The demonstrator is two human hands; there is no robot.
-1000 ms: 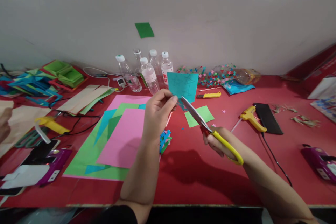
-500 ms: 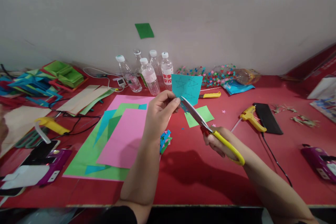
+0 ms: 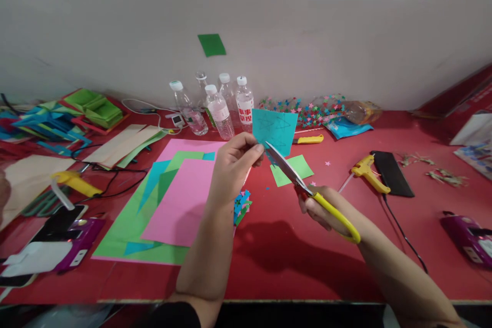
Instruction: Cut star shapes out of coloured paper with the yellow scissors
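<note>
Between thumb and fingers, my left hand (image 3: 239,161) pinches the lower left of a blue square of paper (image 3: 274,128) with star outlines drawn on it. My right hand (image 3: 321,210) is closed round yellow-handled scissors (image 3: 294,177), whose blades point up and left at the paper's lower edge, close to my left thumb. Below the paper, a light green paper square (image 3: 298,168) lies on the red table (image 3: 292,277). Small cut paper stars (image 3: 241,206) are heaped beside my left forearm, partly hidden by it.
Coloured paper sheets (image 3: 177,205) lie at left. Plastic bottles (image 3: 219,113) stand by the wall, near a star-filled bag or bottle (image 3: 319,110) and a yellow cutter knife (image 3: 310,139). A yellow glue gun (image 3: 369,171) with a cord lies right. Another person's hand (image 3: 3,189) shows at the left edge.
The blue paper has shifted very slightly right and its tilt differs a little. The scissors and both my hands are almost where they were.
</note>
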